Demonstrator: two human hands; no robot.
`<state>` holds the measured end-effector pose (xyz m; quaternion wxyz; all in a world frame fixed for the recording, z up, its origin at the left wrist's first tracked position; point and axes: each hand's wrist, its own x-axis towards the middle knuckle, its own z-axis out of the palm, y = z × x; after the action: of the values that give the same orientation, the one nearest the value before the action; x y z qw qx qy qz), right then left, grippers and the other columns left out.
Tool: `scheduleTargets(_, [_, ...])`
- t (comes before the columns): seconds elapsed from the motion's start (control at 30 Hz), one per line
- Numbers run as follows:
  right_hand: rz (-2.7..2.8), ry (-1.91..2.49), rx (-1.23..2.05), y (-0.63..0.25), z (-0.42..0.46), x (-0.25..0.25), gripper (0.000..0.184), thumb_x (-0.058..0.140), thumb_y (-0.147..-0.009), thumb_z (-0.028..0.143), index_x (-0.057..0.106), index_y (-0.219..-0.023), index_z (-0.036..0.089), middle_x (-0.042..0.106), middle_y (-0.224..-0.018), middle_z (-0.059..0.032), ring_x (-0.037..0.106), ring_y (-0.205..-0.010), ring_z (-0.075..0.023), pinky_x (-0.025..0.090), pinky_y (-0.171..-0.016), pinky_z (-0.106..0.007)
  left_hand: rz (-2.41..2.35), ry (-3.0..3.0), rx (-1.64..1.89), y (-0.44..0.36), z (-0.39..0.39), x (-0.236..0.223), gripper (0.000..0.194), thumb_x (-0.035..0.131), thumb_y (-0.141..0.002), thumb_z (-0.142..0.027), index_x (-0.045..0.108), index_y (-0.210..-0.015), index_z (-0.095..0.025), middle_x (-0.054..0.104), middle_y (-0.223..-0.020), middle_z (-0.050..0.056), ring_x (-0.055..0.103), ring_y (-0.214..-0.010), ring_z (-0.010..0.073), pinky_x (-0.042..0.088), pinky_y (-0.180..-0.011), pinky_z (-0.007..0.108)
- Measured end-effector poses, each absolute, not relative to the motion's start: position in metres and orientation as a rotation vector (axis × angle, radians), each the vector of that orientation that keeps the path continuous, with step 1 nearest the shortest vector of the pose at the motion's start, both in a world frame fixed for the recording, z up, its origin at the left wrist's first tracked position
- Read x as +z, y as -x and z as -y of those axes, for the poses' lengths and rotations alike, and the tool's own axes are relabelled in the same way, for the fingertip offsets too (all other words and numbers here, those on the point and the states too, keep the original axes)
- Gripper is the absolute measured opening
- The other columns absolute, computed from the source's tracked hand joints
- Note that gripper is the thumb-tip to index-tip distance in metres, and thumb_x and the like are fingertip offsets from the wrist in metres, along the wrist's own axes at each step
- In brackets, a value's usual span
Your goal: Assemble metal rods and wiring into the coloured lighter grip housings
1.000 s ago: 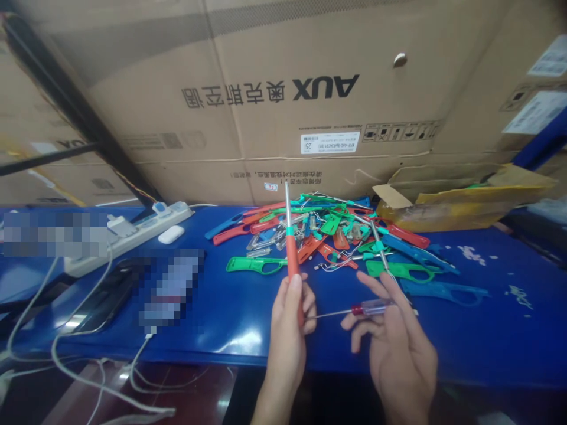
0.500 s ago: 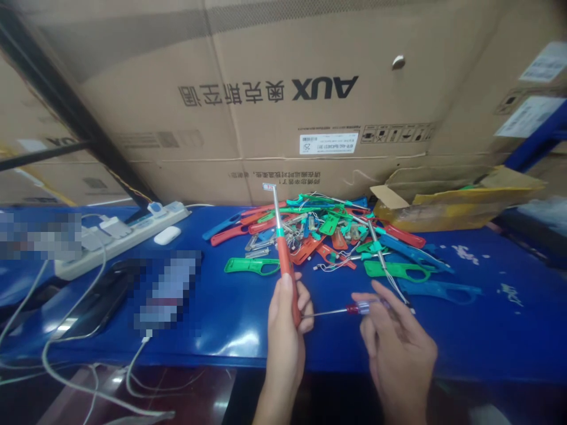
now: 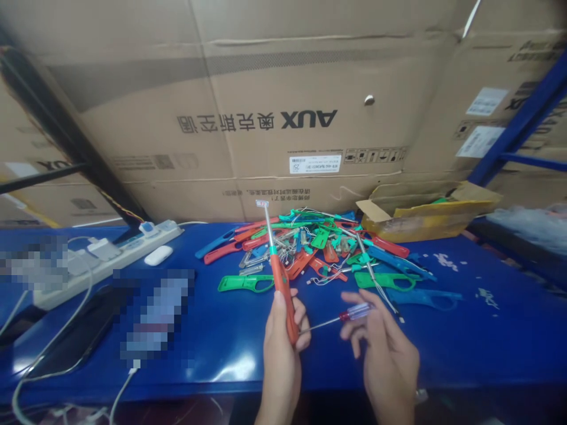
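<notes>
My left hand (image 3: pixel 283 336) is wrapped round the orange-red handle of a long-necked lighter (image 3: pixel 280 277), whose metal tube points up with a small white tag at its tip. In my right hand (image 3: pixel 385 348) is a screwdriver (image 3: pixel 357 311) with a clear and red handle. Its thin shaft reaches left to the lower end of the lighter's handle; whether the tip sits in a screw is hidden. Beyond both hands lies a pile of lighter parts: red, blue and green handle shells, tubes and white wires. A green handle shell (image 3: pixel 234 283) lies just left of the lighter.
A power strip (image 3: pixel 150 236) with plugs, a white earbud case (image 3: pixel 158 255) and a charging phone (image 3: pixel 157 313) lie on the left. An open yellow-taped box (image 3: pixel 420 221) stands at the back right. A large carton (image 3: pixel 248 77) stands behind the blue table (image 3: pixel 212 360).
The camera view has shifted, so the scene sits lower and slightly left. The screwdriver's handle is tilted up more, and my right fingers have shifted on it. The lighter stays in my left hand.
</notes>
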<state>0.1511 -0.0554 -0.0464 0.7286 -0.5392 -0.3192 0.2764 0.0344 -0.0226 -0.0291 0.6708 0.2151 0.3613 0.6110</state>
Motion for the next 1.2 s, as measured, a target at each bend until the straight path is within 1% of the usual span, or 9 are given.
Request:
scheduleTargets(0.1, [0.718, 1.098, 0.688, -0.154, 0.056, -0.051, 0.045, 0.069, -0.091, 0.050, 0.073, -0.122, 0.019, 0.076, -0.111, -0.0167, 0.058, -0.044, -0.0112, 0.040, -0.033, -0.024, -0.817, -0.471, 1.404, -0.035, 0.021, -0.031, 0.060, 0.070, -0.083, -0.068, 0.060, -0.108, -0.015, 0.041, -0.065, -0.007, 0.027, -0.045, 0.0028, 0.019, -0.039, 0.015])
scheduleTargets(0.2, [0.635, 1.177, 0.589, -0.155, 0.056, -0.056, 0.037, 0.081, -0.082, 0.042, 0.079, -0.109, 0.017, 0.077, -0.086, -0.0096, 0.045, -0.037, -0.0055, 0.038, -0.035, -0.023, -0.827, -0.503, 1.397, -0.036, 0.022, -0.033, 0.060, 0.068, -0.084, -0.070, 0.060, -0.106, -0.015, 0.042, -0.065, -0.007, 0.027, -0.044, 0.0026, 0.019, -0.039, 0.015])
scheduleTargets(0.27, [0.614, 1.218, 0.539, -0.155, 0.055, -0.056, 0.035, 0.083, -0.080, 0.041, 0.080, -0.105, 0.016, 0.075, -0.077, -0.0061, 0.046, -0.039, -0.0056, 0.040, -0.038, -0.022, -0.838, -0.543, 1.403, -0.037, 0.022, -0.035, 0.059, 0.067, -0.084, -0.070, 0.060, -0.103, -0.014, 0.043, -0.066, -0.007, 0.027, -0.045, 0.0027, 0.020, -0.039, 0.014])
scheduleTargets(0.33, [0.668, 1.174, 0.588, -0.154, 0.053, -0.053, 0.041, 0.076, -0.086, 0.047, 0.077, -0.114, 0.017, 0.077, -0.091, -0.0095, 0.054, -0.046, -0.0089, 0.042, -0.039, -0.023, -0.844, -0.579, 1.407, -0.037, 0.022, -0.036, 0.056, 0.067, -0.086, -0.068, 0.060, -0.100, -0.014, 0.044, -0.067, -0.006, 0.029, -0.047, 0.0030, 0.021, -0.040, 0.014])
scheduleTargets(0.43, [0.767, 1.087, 0.704, -0.152, 0.051, -0.047, 0.050, 0.063, -0.094, 0.052, 0.066, -0.135, 0.023, 0.075, -0.115, -0.0143, 0.060, -0.047, -0.0100, 0.037, -0.034, -0.022, -0.815, -0.600, 1.408, -0.038, 0.022, -0.036, 0.056, 0.068, -0.085, -0.068, 0.059, -0.097, -0.014, 0.045, -0.067, -0.006, 0.031, -0.047, 0.0032, 0.022, -0.039, 0.014])
scheduleTargets(0.6, [0.759, 1.135, 0.621, -0.149, 0.053, -0.039, 0.057, 0.072, -0.089, 0.048, 0.064, -0.137, 0.020, 0.078, -0.092, -0.0091, 0.040, -0.035, -0.0029, 0.034, -0.034, -0.019, -0.784, -0.597, 1.455, -0.038, 0.021, -0.033, 0.058, 0.073, -0.080, -0.069, 0.058, -0.094, -0.015, 0.048, -0.066, -0.006, 0.032, -0.044, 0.0026, 0.022, -0.037, 0.013])
scheduleTargets(0.8, [0.940, 1.037, 0.729, -0.150, 0.053, -0.041, 0.055, 0.054, -0.099, 0.052, 0.055, -0.147, 0.026, 0.075, -0.104, -0.0085, 0.046, -0.041, -0.0054, 0.037, -0.037, -0.021, -0.770, -0.595, 1.487, -0.037, 0.022, -0.032, 0.063, 0.076, -0.077, -0.068, 0.062, -0.106, -0.014, 0.061, -0.080, 0.001, 0.050, -0.055, 0.0074, 0.033, -0.038, 0.015])
scheduleTargets(1.03, [0.836, 1.059, 0.687, -0.151, 0.050, -0.041, 0.054, 0.071, -0.090, 0.046, 0.065, -0.136, 0.018, 0.074, -0.090, -0.0057, 0.039, -0.041, -0.0037, 0.035, -0.038, -0.019, -0.719, -0.579, 1.458, -0.035, 0.021, -0.030, 0.065, 0.078, -0.072, -0.070, 0.063, -0.096, -0.012, 0.068, -0.081, 0.006, 0.060, -0.061, 0.0125, 0.044, -0.045, 0.020])
scheduleTargets(1.2, [0.923, 0.976, 0.761, -0.152, 0.053, -0.037, 0.047, 0.062, -0.095, 0.049, 0.064, -0.135, 0.025, 0.070, -0.120, -0.0099, 0.057, -0.055, -0.0094, 0.045, -0.042, -0.022, -0.696, -0.545, 1.465, -0.034, 0.021, -0.030, 0.063, 0.079, -0.073, -0.067, 0.062, -0.098, -0.012, 0.068, -0.080, 0.005, 0.060, -0.060, 0.0116, 0.044, -0.047, 0.020])
